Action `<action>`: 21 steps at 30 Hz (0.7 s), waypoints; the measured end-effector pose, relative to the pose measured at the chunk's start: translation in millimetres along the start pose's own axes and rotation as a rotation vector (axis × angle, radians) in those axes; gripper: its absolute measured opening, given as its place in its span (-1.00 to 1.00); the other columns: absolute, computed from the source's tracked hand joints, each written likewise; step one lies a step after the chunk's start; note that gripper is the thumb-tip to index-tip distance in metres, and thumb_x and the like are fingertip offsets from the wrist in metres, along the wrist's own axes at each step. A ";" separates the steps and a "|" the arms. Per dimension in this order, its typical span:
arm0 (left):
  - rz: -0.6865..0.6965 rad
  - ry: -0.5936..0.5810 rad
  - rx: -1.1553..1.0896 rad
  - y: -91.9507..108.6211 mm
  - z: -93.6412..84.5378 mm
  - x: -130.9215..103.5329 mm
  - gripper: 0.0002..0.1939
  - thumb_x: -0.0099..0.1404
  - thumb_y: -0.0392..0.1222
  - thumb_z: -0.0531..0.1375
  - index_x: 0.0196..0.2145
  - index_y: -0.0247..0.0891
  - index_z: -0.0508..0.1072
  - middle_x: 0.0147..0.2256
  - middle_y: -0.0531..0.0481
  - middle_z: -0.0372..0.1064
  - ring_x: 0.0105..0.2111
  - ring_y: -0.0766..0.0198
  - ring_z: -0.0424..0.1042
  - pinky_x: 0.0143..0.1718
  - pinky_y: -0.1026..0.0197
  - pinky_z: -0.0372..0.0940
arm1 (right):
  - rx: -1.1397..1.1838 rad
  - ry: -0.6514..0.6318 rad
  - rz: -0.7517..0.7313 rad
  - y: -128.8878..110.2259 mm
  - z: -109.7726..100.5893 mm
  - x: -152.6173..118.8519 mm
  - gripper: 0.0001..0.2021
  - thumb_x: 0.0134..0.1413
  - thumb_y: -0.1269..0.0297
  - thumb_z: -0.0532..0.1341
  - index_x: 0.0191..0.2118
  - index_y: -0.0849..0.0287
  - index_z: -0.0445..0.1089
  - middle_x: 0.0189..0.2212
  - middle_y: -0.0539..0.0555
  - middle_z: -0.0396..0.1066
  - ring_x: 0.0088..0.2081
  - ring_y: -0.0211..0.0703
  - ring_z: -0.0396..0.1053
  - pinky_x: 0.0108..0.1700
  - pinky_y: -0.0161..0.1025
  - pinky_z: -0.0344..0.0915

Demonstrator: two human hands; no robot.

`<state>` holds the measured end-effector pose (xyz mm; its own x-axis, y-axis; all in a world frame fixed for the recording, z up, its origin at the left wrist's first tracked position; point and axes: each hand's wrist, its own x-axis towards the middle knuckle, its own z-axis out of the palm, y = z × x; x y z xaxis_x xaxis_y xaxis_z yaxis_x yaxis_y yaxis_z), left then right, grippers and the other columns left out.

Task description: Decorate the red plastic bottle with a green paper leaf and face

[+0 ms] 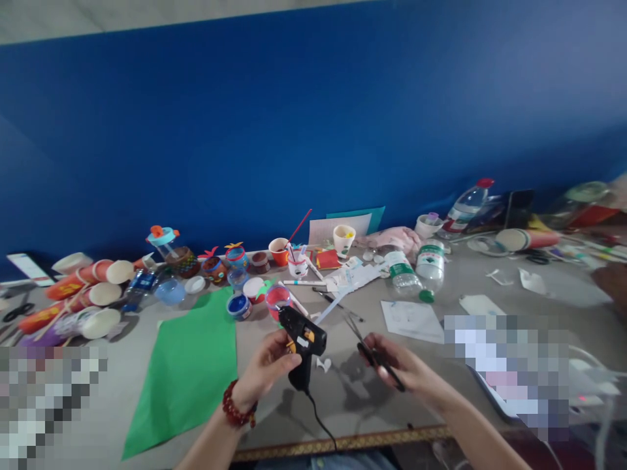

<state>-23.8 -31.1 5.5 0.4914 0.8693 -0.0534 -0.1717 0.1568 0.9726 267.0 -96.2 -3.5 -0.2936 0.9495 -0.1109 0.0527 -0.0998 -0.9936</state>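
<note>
My left hand (268,367), with a red bead bracelet (238,405) on the wrist, grips a black glue gun (304,339). The gun's nozzle points up and left, and its cord hangs down to the table's front edge. My right hand (392,359) holds black-handled scissors (375,356) by the handles, blades pointing up and left, slightly apart. Small white scraps (324,365) lie on the table between the hands. Just beyond the gun stands a cup with red content (278,297), and a pale paper strip (330,307) lies beside the nozzle.
Green paper (191,365) lies left. Paint jars (238,305), decorated pots (214,269) and paper cups stand behind. Plastic bottles (431,261) and a white sheet (412,320) are right of centre. Red tubes (78,281) pile at far left. A person's hand (612,284) shows at the right edge.
</note>
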 end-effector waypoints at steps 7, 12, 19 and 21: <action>0.005 -0.070 0.058 5.2 -1.3 4.9 -0.69 0.07 -0.04 0.39 -0.30 -0.30 0.53 -0.35 -0.04 0.42 -0.34 0.26 0.33 -0.28 0.26 0.22 | -0.106 0.091 0.025 -9.4 -1.2 22.6 -0.45 -0.18 -0.25 0.30 -0.31 0.14 0.21 -0.46 -0.02 0.26 -0.45 -0.22 0.22 -0.42 -0.32 0.12; -0.007 -0.149 0.091 11.5 -2.2 9.9 -0.68 0.11 -0.05 0.37 -0.25 -0.31 0.52 -0.34 -0.05 0.42 -0.34 0.27 0.33 -0.26 0.25 0.21 | -0.133 0.120 0.048 -10.0 -3.9 25.9 -0.53 -0.15 -0.15 0.30 -0.36 0.15 0.20 -0.50 -0.04 0.22 -0.47 -0.24 0.19 -0.44 -0.32 0.07; -0.005 -0.165 0.166 19.7 3.5 16.8 -0.66 0.12 -0.02 0.35 -0.24 -0.30 0.51 -0.30 -0.07 0.44 -0.28 0.22 0.35 -0.20 0.21 0.23 | -0.194 0.181 0.073 -13.5 -3.3 30.1 -0.67 -0.10 0.07 0.28 -0.43 0.14 0.15 -0.58 -0.12 0.10 -0.53 -0.31 0.09 -0.48 -0.34 0.02; 0.003 -0.164 0.178 20.8 4.7 21.0 -0.67 0.11 -0.01 0.35 -0.26 -0.31 0.51 -0.30 -0.06 0.43 -0.28 0.22 0.35 -0.19 0.21 0.23 | -0.248 0.188 0.062 -12.2 -3.6 32.8 -0.70 -0.09 0.10 0.26 -0.48 0.14 0.13 -0.60 -0.11 0.12 -0.53 -0.30 0.09 -0.49 -0.34 0.03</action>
<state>-13.0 -11.8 25.7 0.6257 0.7796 -0.0271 -0.0274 0.0566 0.9980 260.1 -62.8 5.1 -0.1023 0.9845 -0.1426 0.3031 -0.1057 -0.9471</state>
